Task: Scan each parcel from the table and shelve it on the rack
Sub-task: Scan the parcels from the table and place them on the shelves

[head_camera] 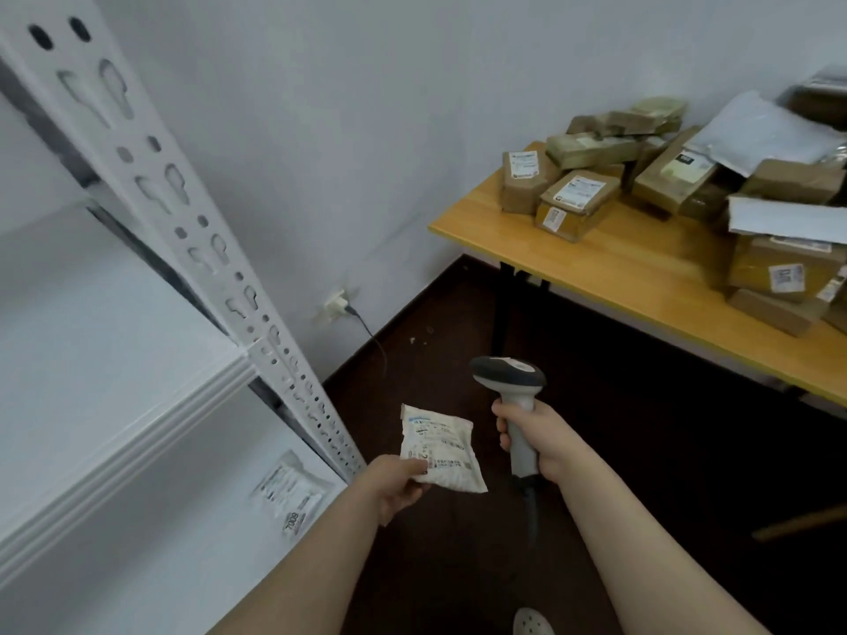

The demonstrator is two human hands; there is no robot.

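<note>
Head view showed the left hand point(398, 485) at about 6 o'clock in the frame. Its thumb and fingers pinched the near corner of a small white parcel point(442, 449), which was held label side up over the dark floor point(641, 451), just beside the foot of the rack point(183, 213). The right hand point(536, 440), at 3 o'clock from that parcel, was curled round the grip of a grey scanner point(508, 373). The scanner's dark head stood above the fist, at 1 o'clock from the parcel and apart from it. The white rack filled the frame from 7 to 11 o'clock. On its lower shelf, at 9 o'clock from the left hand, lay a shelved packet point(293, 492) with a printed label. The wooden worktop point(596, 268) sat at 2 o'clock, carrying a heap of boxes point(577, 199) and pale mailers. A wall socket point(337, 304) with a cable plugged in showed near the frame's middle.
</note>
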